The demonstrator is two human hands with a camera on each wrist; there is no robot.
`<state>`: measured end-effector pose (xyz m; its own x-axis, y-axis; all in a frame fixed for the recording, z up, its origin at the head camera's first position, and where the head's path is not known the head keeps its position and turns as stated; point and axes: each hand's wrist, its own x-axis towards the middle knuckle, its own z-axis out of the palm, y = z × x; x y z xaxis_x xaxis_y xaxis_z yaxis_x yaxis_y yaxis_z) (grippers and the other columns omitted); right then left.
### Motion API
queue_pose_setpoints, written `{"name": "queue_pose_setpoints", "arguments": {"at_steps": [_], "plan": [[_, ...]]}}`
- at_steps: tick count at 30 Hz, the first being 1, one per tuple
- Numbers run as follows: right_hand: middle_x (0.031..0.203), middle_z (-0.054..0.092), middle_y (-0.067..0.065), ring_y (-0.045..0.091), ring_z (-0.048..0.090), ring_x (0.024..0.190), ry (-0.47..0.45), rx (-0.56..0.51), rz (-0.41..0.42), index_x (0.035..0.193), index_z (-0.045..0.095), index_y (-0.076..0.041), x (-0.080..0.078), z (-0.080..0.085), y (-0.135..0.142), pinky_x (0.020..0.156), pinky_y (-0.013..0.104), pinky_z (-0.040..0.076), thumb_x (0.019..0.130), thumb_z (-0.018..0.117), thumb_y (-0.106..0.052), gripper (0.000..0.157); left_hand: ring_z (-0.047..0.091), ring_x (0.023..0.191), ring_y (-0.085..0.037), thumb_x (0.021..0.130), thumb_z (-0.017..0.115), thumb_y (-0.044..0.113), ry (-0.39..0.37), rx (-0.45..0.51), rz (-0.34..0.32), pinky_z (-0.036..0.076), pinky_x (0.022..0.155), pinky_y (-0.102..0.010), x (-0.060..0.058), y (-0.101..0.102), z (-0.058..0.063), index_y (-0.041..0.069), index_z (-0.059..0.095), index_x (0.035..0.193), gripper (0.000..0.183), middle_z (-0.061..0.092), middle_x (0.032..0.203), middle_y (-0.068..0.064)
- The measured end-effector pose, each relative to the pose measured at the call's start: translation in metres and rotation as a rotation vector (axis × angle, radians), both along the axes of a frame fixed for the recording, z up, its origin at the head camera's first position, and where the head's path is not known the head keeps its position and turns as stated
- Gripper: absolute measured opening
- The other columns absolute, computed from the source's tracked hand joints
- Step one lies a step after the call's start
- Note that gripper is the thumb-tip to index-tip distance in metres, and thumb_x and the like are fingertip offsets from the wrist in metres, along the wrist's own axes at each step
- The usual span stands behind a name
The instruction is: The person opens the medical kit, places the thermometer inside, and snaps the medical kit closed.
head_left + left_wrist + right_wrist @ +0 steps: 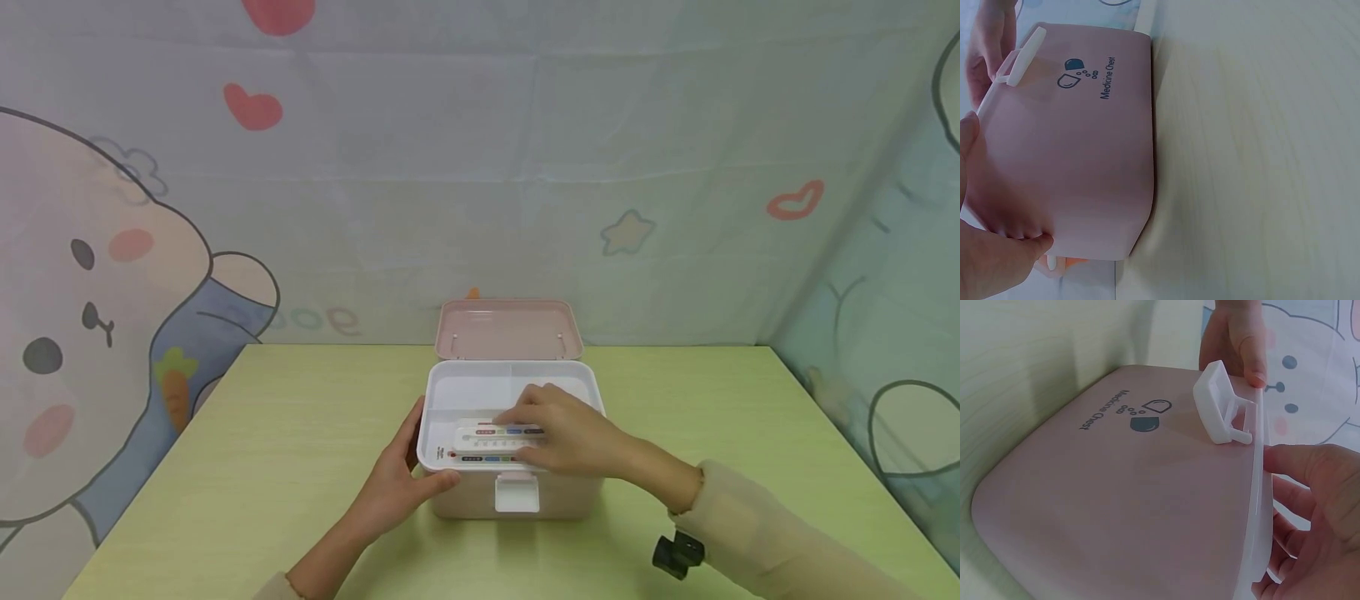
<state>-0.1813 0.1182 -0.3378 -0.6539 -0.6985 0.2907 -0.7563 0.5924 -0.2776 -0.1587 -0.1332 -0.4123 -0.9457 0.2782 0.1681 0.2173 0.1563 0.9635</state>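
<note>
A pink medicine chest [472, 498] stands on the table with its lid [510, 329] tipped back. Its top holds a white divided tray [468, 385]. My left hand [393, 479] grips the chest's left front corner, thumb on the front and fingers along the side. Inside the tray's front part, my right hand [566, 429] pinches a flat white thermometer-like strip [487, 439] with coloured labels and a scale, fingers at its far edge and thumb at the near one. A similar row of coloured labels shows just below it. In the right wrist view, the tray's rim hides the strip.
A white latch [517, 493] hangs down at the chest's front. The pale green table [697, 400] spreads to both sides. Behind it hangs a printed cloth [420, 167] with a cartoon animal and hearts. A small black device [678, 554] is on my right wrist.
</note>
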Motion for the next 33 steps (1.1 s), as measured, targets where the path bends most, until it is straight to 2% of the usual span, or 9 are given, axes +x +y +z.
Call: {"name": "queue_pose_setpoints", "arguments": {"at_steps": [8, 19, 33], "plan": [[0.087, 0.055, -0.004, 0.009, 0.045, 0.078, 0.008, 0.014, 0.020, 0.109, 0.068, -0.018, -0.0024, -0.0008, -0.0024, 0.069, 0.022, 0.039, 0.074, 0.073, -0.019, 0.035, 0.041, 0.127, -0.022, 0.074, 0.078, 0.014, 0.018, 0.010, -0.008, 0.039, 0.098, -0.024, 0.0002, 0.0001, 0.0000, 0.018, 0.009, 0.149, 0.102, 0.032, 0.146, -0.007], [0.087, 0.055, -0.003, 0.011, 0.046, 0.078, -0.042, 0.023, 0.018, 0.110, 0.068, -0.018, -0.0051, -0.0001, -0.0043, 0.069, 0.023, 0.039, 0.076, 0.071, -0.016, 0.034, 0.042, 0.126, -0.023, 0.073, 0.078, 0.013, 0.014, 0.015, -0.005, 0.040, 0.097, -0.023, -0.0004, 0.0000, -0.0007, 0.014, 0.008, 0.149, 0.103, 0.033, 0.146, -0.008], [0.096, 0.060, 0.001, 0.015, 0.052, 0.083, -0.106, -0.061, 0.012, 0.112, 0.067, -0.013, -0.0051, 0.0017, -0.0001, 0.070, 0.023, 0.043, 0.081, 0.069, -0.018, 0.031, 0.043, 0.125, -0.023, 0.073, 0.078, 0.012, 0.004, 0.014, 0.008, 0.040, 0.097, -0.023, 0.0011, 0.0004, 0.0005, 0.018, 0.009, 0.149, 0.102, 0.034, 0.145, -0.007]]}}
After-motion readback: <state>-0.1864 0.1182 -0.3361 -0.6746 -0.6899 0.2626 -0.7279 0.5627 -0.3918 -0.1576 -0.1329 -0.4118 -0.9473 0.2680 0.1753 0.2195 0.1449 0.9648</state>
